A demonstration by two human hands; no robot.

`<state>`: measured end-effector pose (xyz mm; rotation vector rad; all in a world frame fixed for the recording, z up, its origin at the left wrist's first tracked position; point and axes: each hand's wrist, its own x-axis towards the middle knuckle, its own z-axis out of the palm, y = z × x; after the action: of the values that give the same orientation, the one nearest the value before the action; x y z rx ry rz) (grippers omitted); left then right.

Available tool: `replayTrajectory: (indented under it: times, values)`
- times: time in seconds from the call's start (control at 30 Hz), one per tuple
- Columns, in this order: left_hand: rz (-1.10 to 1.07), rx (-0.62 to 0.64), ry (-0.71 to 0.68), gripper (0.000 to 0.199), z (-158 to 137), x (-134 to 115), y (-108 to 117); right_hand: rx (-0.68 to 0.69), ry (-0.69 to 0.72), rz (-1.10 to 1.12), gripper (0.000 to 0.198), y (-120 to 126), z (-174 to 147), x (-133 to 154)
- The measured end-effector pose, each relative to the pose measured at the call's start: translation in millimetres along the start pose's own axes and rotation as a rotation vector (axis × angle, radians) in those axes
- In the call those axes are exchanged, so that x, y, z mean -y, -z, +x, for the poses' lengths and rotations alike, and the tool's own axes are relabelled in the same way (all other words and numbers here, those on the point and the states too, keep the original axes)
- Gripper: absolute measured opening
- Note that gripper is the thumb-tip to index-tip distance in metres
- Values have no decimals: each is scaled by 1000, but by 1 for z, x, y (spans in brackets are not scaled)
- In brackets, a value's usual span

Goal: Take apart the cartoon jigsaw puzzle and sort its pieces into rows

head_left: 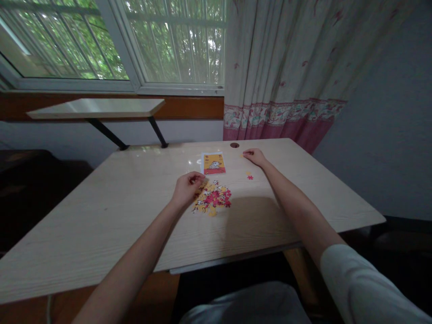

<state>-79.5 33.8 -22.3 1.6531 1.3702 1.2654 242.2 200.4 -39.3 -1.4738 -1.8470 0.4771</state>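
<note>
A loose pile of jigsaw puzzle pieces (216,198), mostly yellow, red and white, lies on the desk. My left hand (187,189) is at the pile's upper left edge, fingers curled and pressed together; what they hold, if anything, is too small to make out. Farther back on the right, my right hand (255,156) pinches a small yellow puzzle piece (242,155) at the desk surface. Nearer to me, below that hand, lie a red puzzle piece (250,177) and a yellow one (249,173). Behind the pile rests a picture card (214,163) showing a white animal on yellow and red.
The pale wooden desk (135,193) has a round cable hole (234,145) at its back edge. A raised shelf (101,107) on black legs stands at the back left. Behind are a barred window and a patterned curtain (273,114).
</note>
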Motion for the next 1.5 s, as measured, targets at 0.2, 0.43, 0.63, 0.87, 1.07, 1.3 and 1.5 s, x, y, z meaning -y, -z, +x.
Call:
replayTrajectory:
  times: [0.2, 0.43, 0.63, 0.87, 1.07, 1.3, 1.5]
  values:
    - [340, 62, -73, 19, 3, -11, 22, -63, 63, 22, 22, 5, -27, 28]
    - [606, 352, -164, 27, 9, -12, 45, 176, 527, -50, 15, -6, -107, 96]
    - [649, 430, -208, 28, 12, -3, 48, 289, 674, -144, 22, -19, -141, 116]
    - [690, 368, -408, 39, 6, 3, 26, 315, 664, -217, 25, -22, -145, 113]
    - [826, 254, -333, 41, 5, -2, 3, 325, 654, -210, 25, -21, -145, 116]
    - [753, 258, -330, 32, 9, -1, -1, 344, 635, -197, 25, -23, -144, 114]
    - [617, 302, -320, 21, 11, -5, -1, 339, 635, -200, 25, -23, -144, 114]
